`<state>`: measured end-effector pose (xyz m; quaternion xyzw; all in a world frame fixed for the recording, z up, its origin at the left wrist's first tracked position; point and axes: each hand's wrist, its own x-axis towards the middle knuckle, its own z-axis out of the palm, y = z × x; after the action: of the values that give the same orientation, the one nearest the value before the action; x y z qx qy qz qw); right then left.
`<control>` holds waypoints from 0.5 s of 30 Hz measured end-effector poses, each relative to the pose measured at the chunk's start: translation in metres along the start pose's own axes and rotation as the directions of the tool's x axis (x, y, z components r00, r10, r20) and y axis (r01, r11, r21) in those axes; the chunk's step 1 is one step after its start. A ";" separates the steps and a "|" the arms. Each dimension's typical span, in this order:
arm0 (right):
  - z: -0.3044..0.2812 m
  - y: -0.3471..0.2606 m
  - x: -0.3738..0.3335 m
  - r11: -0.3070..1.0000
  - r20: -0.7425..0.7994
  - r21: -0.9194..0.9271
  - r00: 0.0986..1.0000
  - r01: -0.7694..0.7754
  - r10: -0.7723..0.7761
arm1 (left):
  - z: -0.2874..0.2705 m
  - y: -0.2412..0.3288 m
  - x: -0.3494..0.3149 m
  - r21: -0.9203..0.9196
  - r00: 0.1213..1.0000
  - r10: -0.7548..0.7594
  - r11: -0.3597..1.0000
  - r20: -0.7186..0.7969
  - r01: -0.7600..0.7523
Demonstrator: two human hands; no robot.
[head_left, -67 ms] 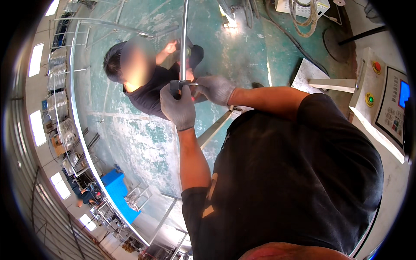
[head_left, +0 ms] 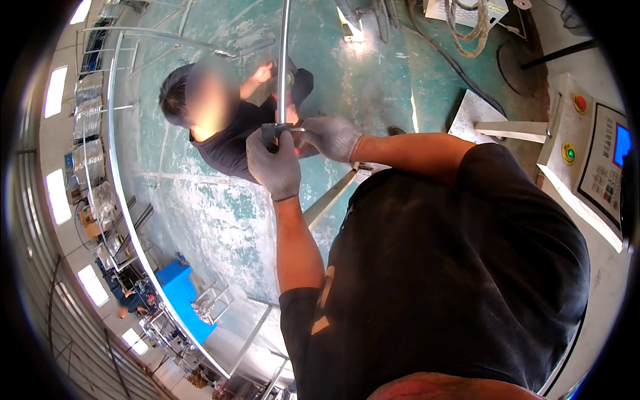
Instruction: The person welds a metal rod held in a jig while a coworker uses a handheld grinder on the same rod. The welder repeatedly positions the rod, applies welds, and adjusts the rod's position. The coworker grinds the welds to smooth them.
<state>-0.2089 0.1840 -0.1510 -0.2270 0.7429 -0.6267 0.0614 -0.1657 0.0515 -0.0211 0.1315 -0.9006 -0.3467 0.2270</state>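
Your left hand (head_left: 275,163) and right hand (head_left: 330,137), both gloved, sit close together, each gripping a small dark tool (head_left: 275,130) clamped at the steel rod (head_left: 285,60). A co-worker (head_left: 227,127) crouches below, one hand on the rod. Control panel (head_left: 603,170) to your right.

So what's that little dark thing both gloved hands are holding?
Start at the green floor and follow the shiny metal rod down from the top. Where the left hand and right hand meet on it sits a small dark clamp, the only dark piece on the silver rod.
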 end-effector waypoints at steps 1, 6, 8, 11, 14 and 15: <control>0.003 0.004 0.001 1.000 -0.004 0.021 1.000 0.001 -0.001 | 0.000 0.000 0.000 0.005 1.000 0.011 1.000 0.004 -0.011; -0.011 -0.020 -0.002 0.987 0.040 0.142 0.997 -0.074 0.069 | -0.004 -0.005 -0.001 0.035 0.999 0.041 0.999 0.018 -0.041; -0.004 -0.002 0.001 0.999 0.027 0.038 1.000 -0.004 0.003 | -0.003 -0.010 0.000 0.032 0.997 0.071 0.997 0.010 -0.071; -0.008 -0.003 0.000 0.990 0.026 0.128 0.999 -0.051 0.048 | -0.001 -0.014 0.000 0.030 0.994 0.113 0.993 -0.002 -0.113; -0.026 -0.031 0.006 0.695 0.161 0.631 0.934 -0.346 0.319 | -0.002 -0.008 0.000 0.059 0.997 0.081 0.995 0.011 -0.081; -0.032 -0.039 0.007 0.624 0.193 0.680 0.915 -0.385 0.354 | -0.003 -0.006 0.000 0.054 0.997 0.082 0.995 0.008 -0.082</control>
<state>-0.2174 0.2056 -0.1058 -0.0414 0.4751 -0.8312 0.2856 -0.1642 0.0457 -0.0234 0.0995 -0.9149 -0.3130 0.2348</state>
